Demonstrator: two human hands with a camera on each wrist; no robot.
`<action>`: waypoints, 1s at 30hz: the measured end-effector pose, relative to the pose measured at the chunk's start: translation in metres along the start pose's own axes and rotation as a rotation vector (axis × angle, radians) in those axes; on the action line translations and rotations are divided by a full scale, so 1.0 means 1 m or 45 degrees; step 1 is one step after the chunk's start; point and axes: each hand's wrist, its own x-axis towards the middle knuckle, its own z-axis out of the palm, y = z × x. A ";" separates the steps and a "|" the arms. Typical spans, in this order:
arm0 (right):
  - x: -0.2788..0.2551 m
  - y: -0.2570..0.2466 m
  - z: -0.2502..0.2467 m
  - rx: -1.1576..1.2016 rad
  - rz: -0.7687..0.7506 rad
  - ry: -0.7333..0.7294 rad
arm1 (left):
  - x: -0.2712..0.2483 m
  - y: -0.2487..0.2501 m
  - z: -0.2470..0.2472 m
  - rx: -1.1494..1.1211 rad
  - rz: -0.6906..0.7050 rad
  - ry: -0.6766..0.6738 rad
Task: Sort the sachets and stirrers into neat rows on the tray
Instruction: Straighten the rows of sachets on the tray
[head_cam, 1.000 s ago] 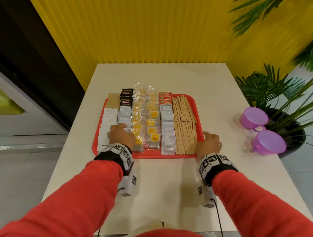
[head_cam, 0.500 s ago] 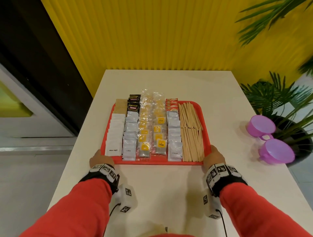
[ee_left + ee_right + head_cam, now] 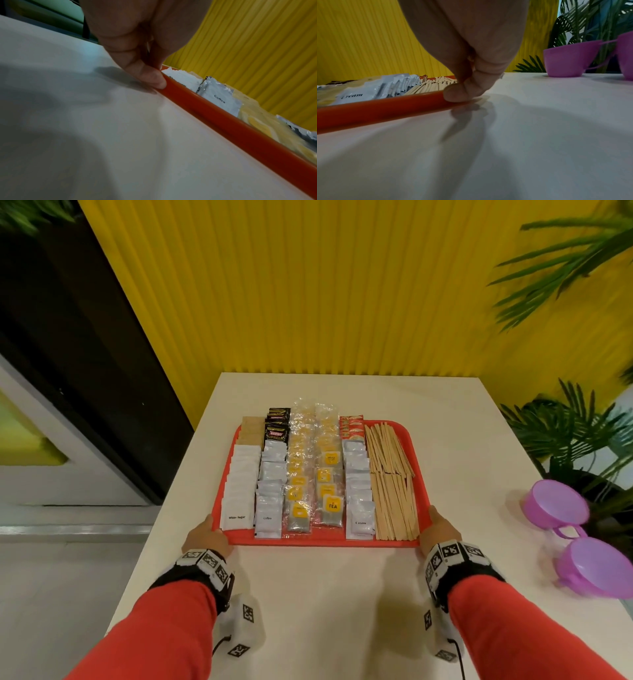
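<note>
Already the red tray (image 3: 419,474) looks sorted: it sits on the white table (image 3: 342,594) with the sachets (image 3: 274,474) in rows running from near to far and the wooden stirrers (image 3: 392,474) bundled along its right side. At the near left corner the left hand (image 3: 207,537) has its thumb (image 3: 150,77) pressed against the outside of the rim; the other fingers are hidden, so I cannot tell whether they curl under it. At the near right corner the right hand (image 3: 442,529) has curled fingertips (image 3: 455,93) bunched together on the rim, touching the table too.

Judging from this, the person is squaring or shifting the loaded tray, and that is where trouble could come. A push harder on one side would twist it and slide the loose stirrers out of line. A jerk or a tilt could fan the stacked sachets into the next row, since nothing divides them. Further right, two purple cups (image 3: 555,508) stand near the table edge, well apart from the tray, though a wide sweep of the right arm might knock them
</note>
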 end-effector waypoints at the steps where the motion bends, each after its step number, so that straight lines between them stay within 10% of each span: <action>1: 0.003 -0.004 0.003 0.013 0.003 0.001 | 0.007 0.004 -0.001 0.007 -0.005 0.009; 30: 0.058 -0.078 0.046 -0.490 -0.173 -0.086 | 0.102 0.038 -0.018 0.184 0.018 0.000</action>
